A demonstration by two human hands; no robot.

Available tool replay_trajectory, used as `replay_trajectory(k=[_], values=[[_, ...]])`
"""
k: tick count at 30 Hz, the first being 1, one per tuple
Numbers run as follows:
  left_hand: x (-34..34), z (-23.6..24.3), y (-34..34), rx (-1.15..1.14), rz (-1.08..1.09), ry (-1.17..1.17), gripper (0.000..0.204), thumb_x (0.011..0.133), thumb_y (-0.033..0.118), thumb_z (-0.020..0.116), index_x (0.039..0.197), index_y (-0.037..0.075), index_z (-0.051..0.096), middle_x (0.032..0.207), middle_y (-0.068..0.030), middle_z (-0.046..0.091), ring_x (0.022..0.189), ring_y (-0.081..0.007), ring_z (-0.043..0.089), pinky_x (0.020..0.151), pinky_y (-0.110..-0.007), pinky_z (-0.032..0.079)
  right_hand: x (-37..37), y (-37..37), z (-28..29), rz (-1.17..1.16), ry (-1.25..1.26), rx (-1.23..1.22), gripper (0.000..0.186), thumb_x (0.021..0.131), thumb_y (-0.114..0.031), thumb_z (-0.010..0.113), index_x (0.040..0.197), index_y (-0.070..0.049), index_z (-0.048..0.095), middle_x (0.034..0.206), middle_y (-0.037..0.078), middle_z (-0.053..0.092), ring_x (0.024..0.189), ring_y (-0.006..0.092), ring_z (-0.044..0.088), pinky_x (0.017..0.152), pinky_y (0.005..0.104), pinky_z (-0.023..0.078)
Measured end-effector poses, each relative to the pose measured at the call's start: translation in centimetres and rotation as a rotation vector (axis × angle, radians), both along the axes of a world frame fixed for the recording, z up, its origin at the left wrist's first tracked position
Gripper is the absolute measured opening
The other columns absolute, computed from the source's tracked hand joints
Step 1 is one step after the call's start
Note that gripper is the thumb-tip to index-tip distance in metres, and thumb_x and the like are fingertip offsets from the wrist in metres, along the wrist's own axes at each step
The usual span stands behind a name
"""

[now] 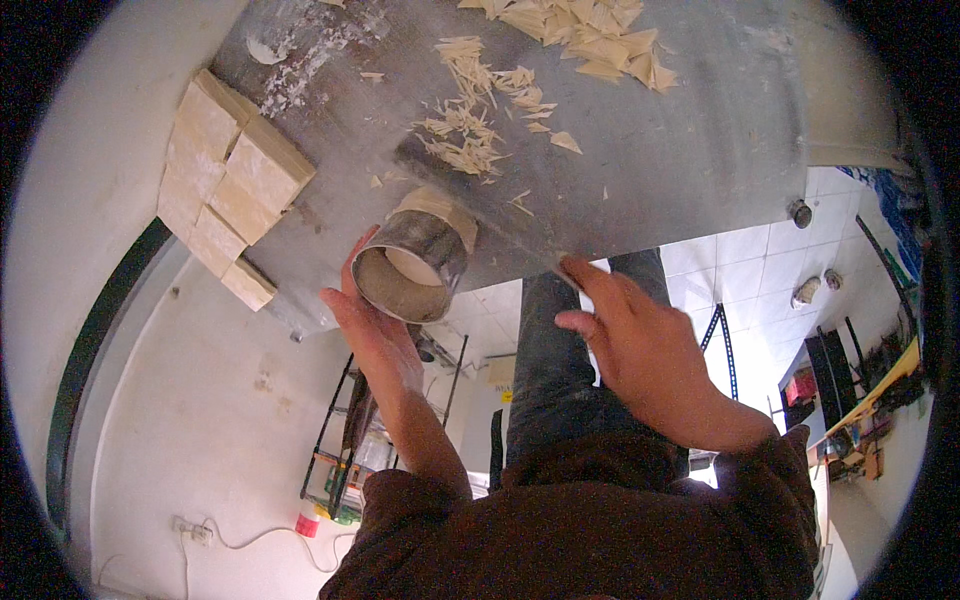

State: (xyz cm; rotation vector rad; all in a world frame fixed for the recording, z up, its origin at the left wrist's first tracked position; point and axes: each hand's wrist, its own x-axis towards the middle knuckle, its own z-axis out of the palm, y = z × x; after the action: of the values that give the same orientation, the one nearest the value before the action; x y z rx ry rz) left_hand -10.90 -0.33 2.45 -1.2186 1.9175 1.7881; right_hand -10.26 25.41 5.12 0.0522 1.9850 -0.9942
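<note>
My left hand (372,325) is curled round the near left side of a short, open metal cylinder (455,240) with a dusty, pale inside. Part of its grip is hidden behind the cylinder. Pale dough (432,202) shows against the cylinder's far side, at the table's near edge. To the right, my right hand (640,345) closes on a thin, flat tool seen nearly edge-on. Its kind is unclear, and its far end blends into the grey table (650,170). Thin pale dough scraps (462,140) lie scattered beyond the cylinder.
Stacked square dough sheets (215,175) stand along the table's left edge. A larger heap of triangular dough pieces (600,35) lies at the far side, with white flour (315,60) to its left. Below the table are a tiled floor (750,260) and a dark shelf rack (345,430).
</note>
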Motion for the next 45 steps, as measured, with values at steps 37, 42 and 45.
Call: replay_trajectory(k=[37, 42, 45], values=[[0.9, 2.3, 4.4, -0.543, -0.523, 0.099, 0.081, 0.093, 0.016, 0.077, 0.156, -0.001, 0.028, 0.153, -0.0206, 0.037, 0.143, -0.0325, 0.036, 0.120, -0.044, 0.027, 0.5, -3.9, -1.7, 0.151, 0.325, 0.053, 0.045, 0.102, -0.040, 0.059, 0.137, -0.011, 0.053, 0.091, 0.009, 0.064, 0.068, 0.0274, 0.073, 0.052, 0.0399, 0.058], [0.9, 2.4, 4.4, -0.516, -0.475, 0.079, 0.081, 0.093, 0.017, 0.077, 0.156, -0.001, 0.029, 0.152, -0.0204, 0.037, 0.144, -0.0326, 0.036, 0.120, -0.043, 0.026, 0.4, -4.2, -1.8, 0.136, 0.282, 0.045, 0.044, 0.101, -0.039, 0.061, 0.135, -0.011, 0.055, 0.093, 0.010, 0.066, 0.067, 0.0292, 0.073, 0.053, 0.0409, 0.059], [0.9, 2.7, 4.3, -0.563, -0.529, 0.054, 0.083, 0.092, 0.017, 0.078, 0.156, -0.001, 0.029, 0.154, -0.0210, 0.035, 0.145, -0.0332, 0.035, 0.121, -0.044, 0.026, 0.6, -3.1, -0.8, 0.214, 0.093, 0.108, 0.043, 0.101, -0.039, 0.061, 0.134, -0.011, 0.057, 0.094, 0.011, 0.066, 0.069, 0.0305, 0.073, 0.054, 0.0406, 0.059]])
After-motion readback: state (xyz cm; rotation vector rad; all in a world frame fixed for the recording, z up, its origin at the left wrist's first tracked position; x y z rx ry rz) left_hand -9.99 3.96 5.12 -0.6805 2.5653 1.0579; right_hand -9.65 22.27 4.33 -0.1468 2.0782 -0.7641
